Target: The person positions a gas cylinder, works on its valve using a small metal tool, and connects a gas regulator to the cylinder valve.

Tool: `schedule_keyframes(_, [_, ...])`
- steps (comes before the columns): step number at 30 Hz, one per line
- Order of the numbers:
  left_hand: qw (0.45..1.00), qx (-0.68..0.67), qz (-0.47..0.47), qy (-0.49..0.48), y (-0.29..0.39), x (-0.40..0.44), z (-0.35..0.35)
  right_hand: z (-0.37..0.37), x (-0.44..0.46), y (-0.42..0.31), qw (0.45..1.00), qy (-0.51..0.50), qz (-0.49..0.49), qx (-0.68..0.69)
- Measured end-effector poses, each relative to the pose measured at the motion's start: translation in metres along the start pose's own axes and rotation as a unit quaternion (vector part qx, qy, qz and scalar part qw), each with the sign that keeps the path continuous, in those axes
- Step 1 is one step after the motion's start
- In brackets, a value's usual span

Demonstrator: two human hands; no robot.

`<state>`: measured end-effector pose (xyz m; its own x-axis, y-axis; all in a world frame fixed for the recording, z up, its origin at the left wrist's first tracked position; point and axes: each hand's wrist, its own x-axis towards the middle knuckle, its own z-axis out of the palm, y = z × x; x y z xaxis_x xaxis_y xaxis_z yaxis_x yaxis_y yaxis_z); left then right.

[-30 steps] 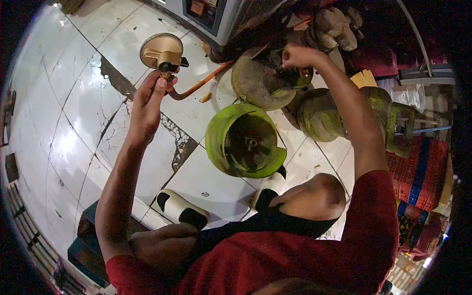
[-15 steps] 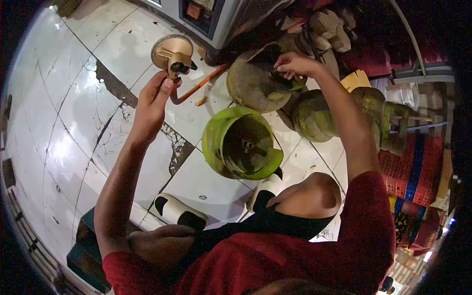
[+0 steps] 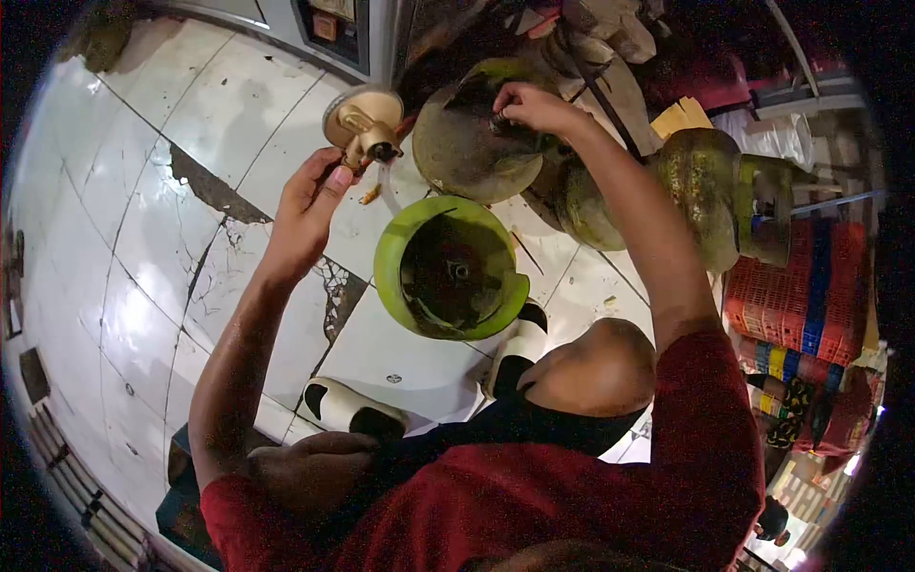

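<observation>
My left hand (image 3: pixel 310 205) pinches the stem of a gold-coloured gas regulator (image 3: pixel 366 122) with a round disc, held above the floor. Over the top of a dirty gas cylinder (image 3: pixel 467 157), my right hand (image 3: pixel 536 107) has its fingers closed around something small and dark that I cannot make out. A bright green gas cylinder (image 3: pixel 389 272) stands upright between my hands and my feet. Its valve (image 3: pixel 459 272) shows inside the round collar, with neither hand touching it.
More gas cylinders (image 3: pixel 701 191) are at the right. Behind them are red plastic crates (image 3: pixel 786 300). A grey cabinet (image 3: pixel 376 38) stands at the top. The white floor tiles (image 3: pixel 143 248) are cracked, and a small orange piece (image 3: pixel 370 195) lies on them.
The regulator has turned and shifted right, closer to the dirty cylinder, and hides most of the orange hose. My right hand has moved left over that cylinder's top. The view has shifted slightly.
</observation>
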<state>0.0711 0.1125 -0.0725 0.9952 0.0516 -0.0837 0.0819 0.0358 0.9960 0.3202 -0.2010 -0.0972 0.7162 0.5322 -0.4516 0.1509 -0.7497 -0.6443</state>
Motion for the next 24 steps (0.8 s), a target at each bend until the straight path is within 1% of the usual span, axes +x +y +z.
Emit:
schedule_keyframes(4, [0.999, 0.04, 0.003, 0.01, 0.0, -0.003, 0.007, 0.006, 0.004, 0.012, 0.997, 0.048, -0.053, 0.022])
schedule_keyframes(7, [0.998, 0.055, -0.005, 0.025, -0.001, -0.003, 0.011, -0.007, 0.008, 0.011, 0.993, -0.085, 0.037, 0.08])
schedule_keyframes(10, [0.983, -0.025, -0.104, -0.151, -0.008, 0.011, -0.005, -0.006, 0.011, 0.009, 0.994, -0.085, 0.04, 0.058])
schedule_keyframes(12, [0.985, -0.002, -0.098, -0.145, 0.006, 0.01, -0.003, 0.0, 0.018, 0.003, 0.995, -0.086, 0.033, 0.046])
schedule_keyframes(15, [0.984, 0.025, -0.089, -0.15, 0.014, 0.016, 0.016, 0.012, 0.014, 0.005, 1.0, 0.029, 0.01, -0.001])
schedule_keyframes(18, [0.989, -0.034, -0.041, -0.14, 0.003, 0.036, 0.036, 0.014, -0.004, -0.01, 0.999, 0.023, 0.015, -0.031])
schedule_keyframes(19, [0.989, -0.034, -0.04, -0.141, 0.003, 0.041, 0.046, 0.015, -0.007, -0.011, 0.999, 0.019, 0.02, -0.046])
schedule_keyframes(22, [0.992, -0.036, 0.022, -0.121, 0.004, 0.057, 0.073, 0.019, 0.0, -0.003, 0.996, 0.036, 0.014, -0.078])
schedule_keyframes(23, [0.992, -0.034, 0.022, -0.122, 0.004, 0.06, 0.08, 0.022, 0.003, 0.002, 0.995, 0.043, 0.01, -0.093])
schedule_keyframes(24, [0.993, -0.005, 0.032, -0.112, 0.002, 0.064, 0.086, 0.024, 0.009, 0.013, 0.995, 0.043, 0.01, -0.09])
